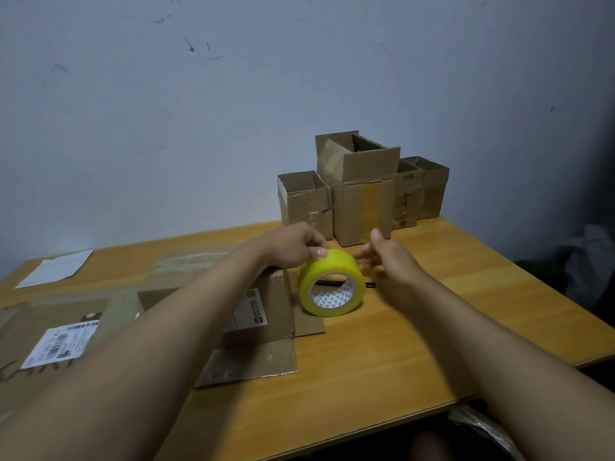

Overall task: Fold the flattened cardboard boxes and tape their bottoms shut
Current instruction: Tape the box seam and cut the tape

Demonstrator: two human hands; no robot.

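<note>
A yellow tape roll (329,276) stands on edge above the table, its white core facing me. My left hand (294,244) grips the top of the roll, thumb on its upper rim. My right hand (387,257) is at the roll's right side, thumb up, fingers reaching to the roll's far edge; whether they pinch the tape end is hidden. Flattened cardboard boxes (259,327) lie on the left of the table under my left forearm. A black pen-like thing (369,285) lies behind the roll.
Several folded open-topped boxes (362,201) stand at the back of the wooden table (416,327) against the wall. A flat box with a shipping label (60,341) lies at the left. A white paper (55,269) lies at the far left. The table's right edge is near.
</note>
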